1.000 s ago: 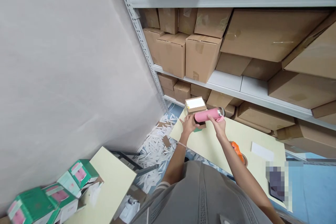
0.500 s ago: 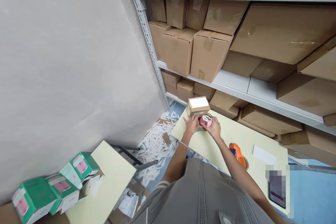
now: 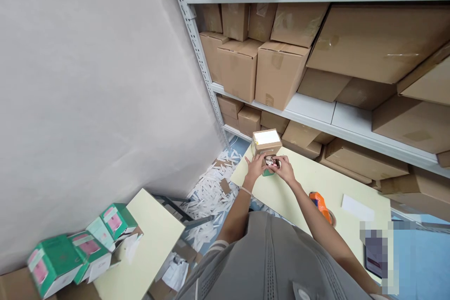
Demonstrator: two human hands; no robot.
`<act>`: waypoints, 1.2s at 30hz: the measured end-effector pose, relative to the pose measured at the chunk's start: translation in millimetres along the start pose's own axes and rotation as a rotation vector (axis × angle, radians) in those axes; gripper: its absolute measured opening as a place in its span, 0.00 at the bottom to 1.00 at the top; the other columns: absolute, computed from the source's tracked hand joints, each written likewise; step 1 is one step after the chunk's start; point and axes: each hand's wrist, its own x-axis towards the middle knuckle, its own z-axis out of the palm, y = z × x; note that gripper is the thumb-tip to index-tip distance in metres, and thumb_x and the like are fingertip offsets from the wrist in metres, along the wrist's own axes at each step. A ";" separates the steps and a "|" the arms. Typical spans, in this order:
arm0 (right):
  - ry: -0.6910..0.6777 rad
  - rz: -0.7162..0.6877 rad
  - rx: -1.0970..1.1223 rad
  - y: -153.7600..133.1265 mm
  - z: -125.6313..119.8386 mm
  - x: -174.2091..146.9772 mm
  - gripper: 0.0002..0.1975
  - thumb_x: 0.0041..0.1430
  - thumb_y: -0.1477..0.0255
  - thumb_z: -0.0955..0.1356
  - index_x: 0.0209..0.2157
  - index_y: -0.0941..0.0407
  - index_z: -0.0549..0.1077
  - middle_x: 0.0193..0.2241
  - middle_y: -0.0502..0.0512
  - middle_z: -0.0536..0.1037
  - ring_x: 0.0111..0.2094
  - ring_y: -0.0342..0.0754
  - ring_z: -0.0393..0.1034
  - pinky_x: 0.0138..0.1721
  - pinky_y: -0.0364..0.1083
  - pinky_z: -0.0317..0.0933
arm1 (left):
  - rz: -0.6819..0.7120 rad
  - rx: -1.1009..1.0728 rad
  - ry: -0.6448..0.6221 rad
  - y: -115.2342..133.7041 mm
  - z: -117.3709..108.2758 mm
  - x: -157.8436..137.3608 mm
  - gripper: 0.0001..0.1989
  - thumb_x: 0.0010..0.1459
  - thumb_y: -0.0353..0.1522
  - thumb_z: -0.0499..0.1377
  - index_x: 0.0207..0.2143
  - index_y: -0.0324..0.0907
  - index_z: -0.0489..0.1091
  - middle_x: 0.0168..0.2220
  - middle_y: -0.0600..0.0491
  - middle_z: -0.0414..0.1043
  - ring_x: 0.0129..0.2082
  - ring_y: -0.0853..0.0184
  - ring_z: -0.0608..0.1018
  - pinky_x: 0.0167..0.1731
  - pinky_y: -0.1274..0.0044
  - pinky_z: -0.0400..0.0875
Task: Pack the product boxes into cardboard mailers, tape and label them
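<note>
At the open green box (image 3: 269,172) on the tabletop (image 3: 311,176), I had both hands close. My left hand (image 3: 256,167) gripped its left side, seemingly to stop it shifting. My right hand (image 3: 284,169), fingers bent, sat at its right rim; whether it pinched cardboard or bottle, I could not tell. One pink bottle (image 3: 270,161) was inside, only its top showing, deep enough, I judged, for the walls to support it. One labelled carton (image 3: 266,143) stood just behind the box, perhaps to leave my near side free. Right of the box lay one orange tape dispenser (image 3: 319,205), one white sheet (image 3: 357,207) and one phone (image 3: 373,258), partly blurred. Well left of it, on a second tabletop (image 3: 154,225), sat three green cartons (image 3: 58,260).
</note>
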 end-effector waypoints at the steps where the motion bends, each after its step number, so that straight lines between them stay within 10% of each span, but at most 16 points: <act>1: -0.005 0.000 -0.008 -0.5 -1.2 -0.5 0.18 0.51 0.61 0.70 0.44 0.51 0.73 0.44 0.56 0.70 0.46 0.54 0.71 0.50 0.53 0.63 | 0.000 0.007 0.002 0.7 0.4 0.5 0.31 0.60 0.38 0.61 0.64 0.54 0.56 0.60 0.47 0.64 0.62 0.50 0.64 0.61 0.42 0.32; 8: 0.102 0.114 -0.223 -8.3 -9.8 -8.9 0.14 0.54 0.64 0.69 0.42 0.53 0.74 0.43 0.58 0.73 0.44 0.54 0.72 0.47 0.52 0.61 | -0.012 -0.006 -0.008 3.7 0.8 0.9 0.34 0.59 0.43 0.61 0.65 0.52 0.56 0.61 0.45 0.64 0.62 0.49 0.63 0.62 0.43 0.31; 15: -0.119 0.351 -0.418 -25.9 -24.8 -1.8 0.10 0.57 0.63 0.69 0.33 0.54 0.77 0.31 0.57 0.79 0.38 0.53 0.74 0.43 0.49 0.59 | -0.048 0.024 -0.036 5.4 0.6 0.2 0.35 0.59 0.44 0.61 0.66 0.55 0.53 0.62 0.47 0.62 0.63 0.49 0.61 0.62 0.43 0.30; 36: -0.289 0.191 -0.365 -23.5 -32.8 36.5 0.04 0.49 0.67 0.75 0.28 0.52 0.82 0.31 0.56 0.82 0.35 0.51 0.75 0.33 0.44 0.60 | -0.012 0.043 -0.031 1.3 6.2 3.6 0.30 0.61 0.37 0.60 0.63 0.56 0.55 0.59 0.49 0.65 0.62 0.51 0.64 0.61 0.41 0.35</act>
